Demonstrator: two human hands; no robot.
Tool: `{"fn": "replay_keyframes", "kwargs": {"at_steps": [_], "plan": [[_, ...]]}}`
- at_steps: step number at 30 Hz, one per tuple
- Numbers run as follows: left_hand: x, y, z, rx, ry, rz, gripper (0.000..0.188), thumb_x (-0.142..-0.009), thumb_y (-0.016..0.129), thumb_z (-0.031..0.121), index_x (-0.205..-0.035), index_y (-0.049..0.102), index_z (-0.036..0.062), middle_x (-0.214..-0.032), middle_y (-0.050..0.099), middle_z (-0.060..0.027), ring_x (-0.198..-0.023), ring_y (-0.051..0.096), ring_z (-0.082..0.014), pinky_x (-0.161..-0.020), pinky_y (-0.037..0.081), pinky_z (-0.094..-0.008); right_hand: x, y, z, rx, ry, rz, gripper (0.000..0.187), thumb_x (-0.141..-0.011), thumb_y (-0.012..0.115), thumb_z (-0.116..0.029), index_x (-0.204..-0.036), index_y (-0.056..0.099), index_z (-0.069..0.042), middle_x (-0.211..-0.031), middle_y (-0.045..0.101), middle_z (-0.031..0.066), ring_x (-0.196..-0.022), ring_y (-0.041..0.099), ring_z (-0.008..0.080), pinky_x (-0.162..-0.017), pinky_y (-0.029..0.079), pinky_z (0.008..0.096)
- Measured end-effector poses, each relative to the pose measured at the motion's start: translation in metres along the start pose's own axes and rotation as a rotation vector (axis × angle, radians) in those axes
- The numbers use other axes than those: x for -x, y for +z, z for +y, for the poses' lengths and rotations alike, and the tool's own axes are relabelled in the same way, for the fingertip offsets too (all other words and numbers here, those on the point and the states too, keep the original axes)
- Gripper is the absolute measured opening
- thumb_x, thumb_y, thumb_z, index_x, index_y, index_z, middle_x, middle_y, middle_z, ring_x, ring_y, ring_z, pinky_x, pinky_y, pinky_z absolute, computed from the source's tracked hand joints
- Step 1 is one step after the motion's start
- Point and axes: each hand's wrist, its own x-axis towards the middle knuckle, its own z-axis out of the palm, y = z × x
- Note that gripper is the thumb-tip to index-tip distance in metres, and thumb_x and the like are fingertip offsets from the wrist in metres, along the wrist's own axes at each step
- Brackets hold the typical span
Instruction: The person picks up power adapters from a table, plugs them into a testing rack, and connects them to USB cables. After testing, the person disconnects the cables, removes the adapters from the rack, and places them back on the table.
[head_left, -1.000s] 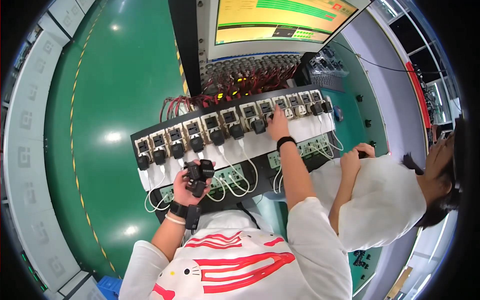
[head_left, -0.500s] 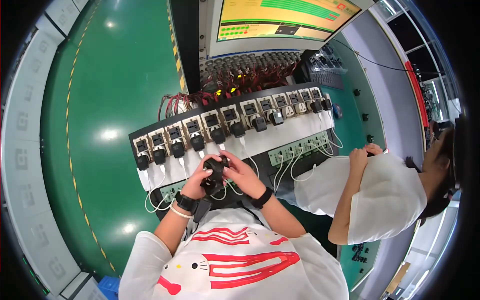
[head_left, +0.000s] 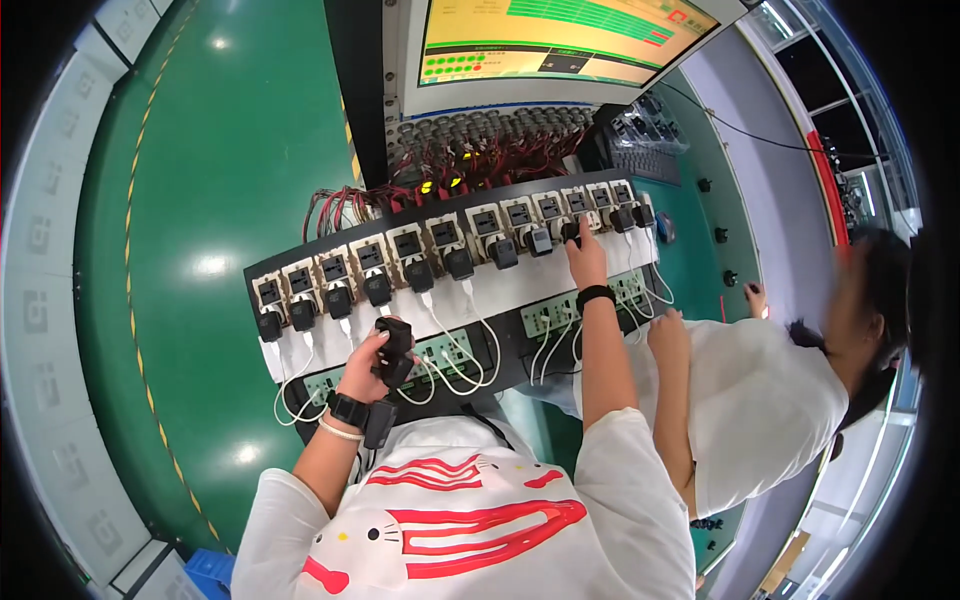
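Observation:
My left hand (head_left: 363, 366) is closed around a cluster of black plug adapters (head_left: 396, 352), held above the near edge of the test rack. My right arm stretches out to the right end of the socket row, where my right hand (head_left: 588, 258) grips a black plug adapter (head_left: 571, 233) at one of the sockets. My fingers hide part of it, so I cannot tell whether it is fully seated. To the left, black adapters (head_left: 377, 288) sit in the lower sockets of the slanted panel (head_left: 350, 247), many with white cables. Another plugged-in adapter (head_left: 622, 217) is just right of my hand.
Green circuit boards (head_left: 446, 350) with white cables (head_left: 490, 365) line the rack's near side. Behind the panel are red wires (head_left: 330, 212) and a lit monitor (head_left: 560, 45). A co-worker in a white shirt (head_left: 760, 410) stands close on my right, beside a keyboard (head_left: 645, 165).
My right hand has left the adapter cluster and reached far right to the socket row with an adapter. My left hand still holds the cluster. The co-worker's one hand has moved outward.

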Motion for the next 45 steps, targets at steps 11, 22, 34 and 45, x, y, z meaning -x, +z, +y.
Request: {"fn": "replay_keyframes", "kwargs": {"at_steps": [11, 22, 34, 45], "plan": [[-0.005, 0.022, 0.003, -0.098, 0.032, 0.115, 0.033, -0.093, 0.045, 0.026, -0.122, 0.044, 0.0117, -0.101, 0.056, -0.0076, -0.08, 0.062, -0.0225, -0.064, 0.051, -0.0321, -0.02, 0.009, 0.008, 0.359, -0.185, -0.062, 0.062, -0.086, 0.055, -0.015, -0.141, 0.026, -0.008, -0.103, 0.056, 0.03, -0.091, 0.055, 0.0456, -0.077, 0.045, 0.0491], [-0.009, 0.053, 0.009, -0.886, 0.338, -0.079, 0.055, -0.08, 0.054, 0.001, -0.132, 0.043, 0.0112, -0.113, 0.054, -0.0082, -0.099, 0.053, -0.0176, -0.087, 0.044, -0.0282, 0.133, 0.042, -0.089, -0.671, -0.292, -0.777, 0.039, -0.096, 0.045, -0.027, -0.123, 0.049, 0.001, -0.116, 0.059, 0.0143, -0.103, 0.057, 0.0216, -0.091, 0.042, 0.0321], [-0.004, 0.042, 0.005, -1.025, 0.181, 0.014, 0.036, -0.086, 0.055, 0.014, -0.12, 0.051, 0.0064, -0.09, 0.055, -0.0022, -0.087, 0.052, -0.0119, -0.078, 0.042, -0.0261, 0.021, 0.002, 0.001, -1.047, 0.025, 0.294, 0.037, -0.089, 0.053, -0.01, -0.123, 0.049, 0.007, -0.11, 0.059, 0.0094, -0.096, 0.054, 0.0158, -0.087, 0.042, 0.0272], [0.002, 0.022, 0.015, -0.287, 0.039, 0.098, 0.028, -0.09, 0.045, 0.021, -0.106, 0.056, 0.0011, -0.092, 0.058, -0.0052, -0.087, 0.055, -0.0146, -0.08, 0.044, -0.0263, -0.048, 0.008, 0.045, -0.012, 0.087, 0.419, 0.043, -0.081, 0.066, -0.017, -0.12, 0.053, -0.005, -0.11, 0.052, 0.0193, -0.099, 0.053, 0.038, -0.085, 0.045, 0.0423]]}}
